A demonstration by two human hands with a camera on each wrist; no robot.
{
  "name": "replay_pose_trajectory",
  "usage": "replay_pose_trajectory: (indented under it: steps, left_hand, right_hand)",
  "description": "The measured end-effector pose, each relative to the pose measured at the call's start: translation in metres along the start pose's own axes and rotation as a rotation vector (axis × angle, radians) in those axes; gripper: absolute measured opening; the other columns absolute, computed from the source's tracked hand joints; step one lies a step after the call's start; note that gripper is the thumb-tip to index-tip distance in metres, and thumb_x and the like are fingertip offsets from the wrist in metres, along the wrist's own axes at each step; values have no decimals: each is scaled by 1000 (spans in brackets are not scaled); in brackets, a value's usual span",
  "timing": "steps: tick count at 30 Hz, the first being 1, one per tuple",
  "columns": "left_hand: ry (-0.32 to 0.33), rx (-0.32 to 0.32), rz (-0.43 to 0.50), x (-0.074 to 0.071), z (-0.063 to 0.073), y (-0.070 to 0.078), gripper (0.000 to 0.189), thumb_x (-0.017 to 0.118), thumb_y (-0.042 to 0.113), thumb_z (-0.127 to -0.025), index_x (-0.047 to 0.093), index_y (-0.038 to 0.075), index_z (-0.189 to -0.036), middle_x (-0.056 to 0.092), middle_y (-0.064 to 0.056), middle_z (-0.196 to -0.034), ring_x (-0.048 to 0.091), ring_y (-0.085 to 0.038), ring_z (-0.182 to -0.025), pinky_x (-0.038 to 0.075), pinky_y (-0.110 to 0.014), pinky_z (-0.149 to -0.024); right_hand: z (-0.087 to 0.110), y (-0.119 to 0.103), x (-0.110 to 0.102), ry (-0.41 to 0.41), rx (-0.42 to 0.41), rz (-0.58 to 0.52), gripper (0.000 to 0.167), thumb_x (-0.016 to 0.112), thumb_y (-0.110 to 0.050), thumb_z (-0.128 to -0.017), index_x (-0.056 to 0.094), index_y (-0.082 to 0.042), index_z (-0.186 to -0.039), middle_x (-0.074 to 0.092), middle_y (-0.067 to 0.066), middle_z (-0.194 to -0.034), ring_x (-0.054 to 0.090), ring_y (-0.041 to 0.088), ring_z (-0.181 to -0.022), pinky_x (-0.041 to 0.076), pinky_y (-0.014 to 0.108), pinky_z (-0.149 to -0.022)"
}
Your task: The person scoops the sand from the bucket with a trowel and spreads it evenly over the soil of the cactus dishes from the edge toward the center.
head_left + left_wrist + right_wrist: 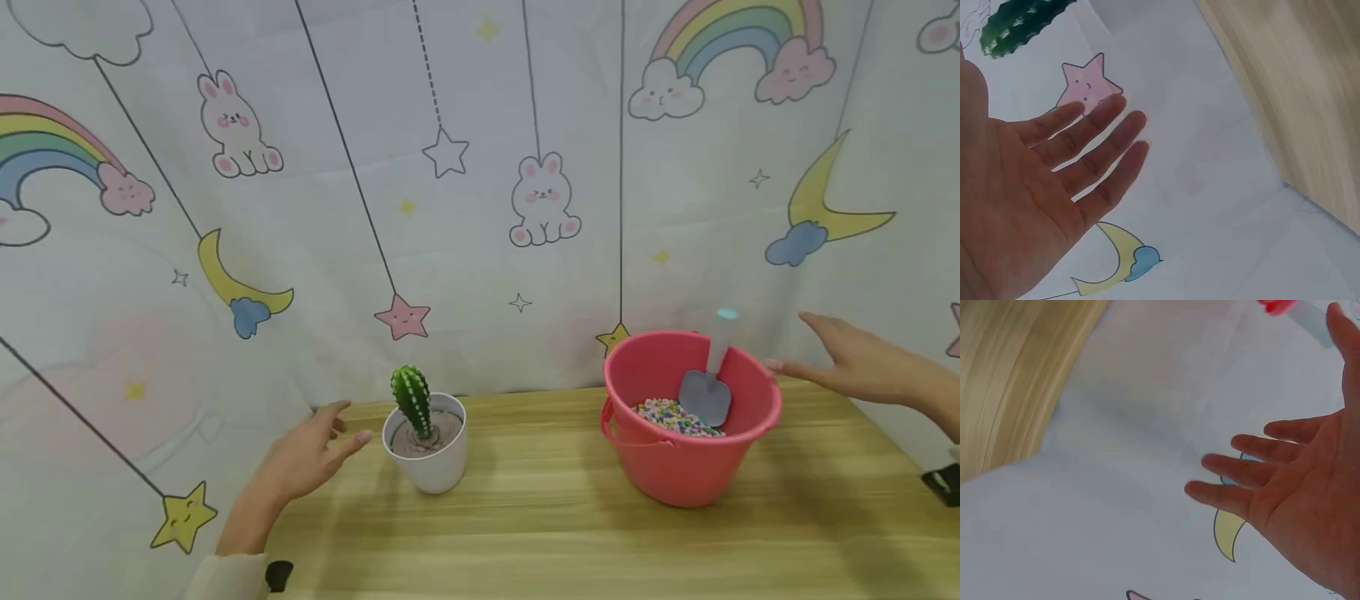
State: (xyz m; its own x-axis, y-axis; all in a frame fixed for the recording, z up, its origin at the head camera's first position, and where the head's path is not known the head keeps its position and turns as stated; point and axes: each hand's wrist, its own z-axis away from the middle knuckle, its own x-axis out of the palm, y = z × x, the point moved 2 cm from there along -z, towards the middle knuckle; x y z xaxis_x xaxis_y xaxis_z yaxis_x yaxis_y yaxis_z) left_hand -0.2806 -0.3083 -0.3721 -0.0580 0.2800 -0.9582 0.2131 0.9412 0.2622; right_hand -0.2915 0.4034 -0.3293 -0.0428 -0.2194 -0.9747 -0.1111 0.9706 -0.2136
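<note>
A small green cactus (412,398) stands in a white pot (437,472) on the left part of the table. Just left of that pot is my left hand (303,458), its fingers relaxed and the thumb toward the pot, holding nothing. At the right stands a red bucket (678,475) with many small multicoloured beads (667,417) inside. A shovel with a grey blade (705,398) and a pale handle leans in the bucket, blade on the beads. Beside the bucket's right rim, my right hand (870,362) is spread with nothing in it. Both wrist views show extended fingers.
The wood-grain table (525,517) runs back to a white cloth backdrop (480,275) printed with rabbits, stars, moons and rainbows. This cloth also rises along the left and right sides. The bucket's red handle (609,421) hangs down on its left side.
</note>
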Motion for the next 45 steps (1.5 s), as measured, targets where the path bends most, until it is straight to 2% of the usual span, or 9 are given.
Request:
replay_pose_trajectory:
  steps: [5,13,17,20,22,26,33,39,45]
  left_hand:
    - [5,19,81,-11,9,13,56,58,62,-101,66,9,-116,65,-1,-88,59,-14,-77,50,-33,-67]
    - [91,186,126,-26,27,53,27,68,51,-100,68,24,-94,60,13,-78,54,-3,-73,47,-22,-64]
    - [186,312,109,-29,31,80,16,71,43,-100,68,28,-94,60,15,-86,54,0,-77,49,-21,-66]
    - [238,402,108,-26,31,96,10,73,36,-100,68,28,-96,55,12,-93,52,-1,-77,48,-19,-65]
    - [256,454,117,-24,30,106,9,74,33,-99,68,26,-98,53,10,-96,51,-2,-79,48,-19,-65]
    - [245,516,112,-18,24,126,13,74,33,-100,68,24,-106,54,9,-103,54,-1,-82,50,-19,-68]
    - [147,525,77,-1,8,164,40,67,44,-103,68,13,-128,63,-1,-134,68,-16,-110,61,-35,-90]
    - [26,473,52,17,-10,193,78,54,64,-103,45,9,-157,50,-8,-159,59,-28,-140,54,-46,-112]
    - [-35,487,54,32,-27,221,94,48,76,-99,31,12,-166,34,-10,-172,34,-31,-160,38,-52,-128]
  right_hand:
    - [4,-11,-7,39,-12,-109,102,63,-55,-100,21,21,-155,35,51,-148,43,70,-128,54,77,-90]
    - [9,-29,-10,132,-17,-275,79,61,-48,-104,40,11,-151,53,42,-142,59,60,-121,60,67,-86]
    - [8,-34,-10,156,-29,-414,66,60,-42,-107,47,8,-148,61,38,-139,77,19,-101,67,41,-81]
    - [7,-37,-10,148,-21,-494,61,59,-42,-107,52,4,-147,63,34,-139,68,-13,-90,64,26,-78]
    - [5,-39,-9,128,-10,-522,60,58,-45,-107,53,0,-147,62,31,-143,62,-20,-90,65,28,-83]
    - [2,-45,-8,105,-4,-520,61,59,-48,-106,55,-2,-146,61,29,-146,69,-8,-99,65,35,-88]
    - [0,-51,-7,92,25,-475,74,58,-52,-104,47,5,-150,54,36,-147,63,52,-126,61,59,-95]
    - [-6,-47,-11,54,69,-415,86,56,-58,-103,38,8,-155,42,39,-155,44,62,-138,53,72,-100]
    - [-14,-46,-10,11,83,-392,96,56,-63,-101,30,9,-159,34,41,-159,38,63,-142,49,75,-103]
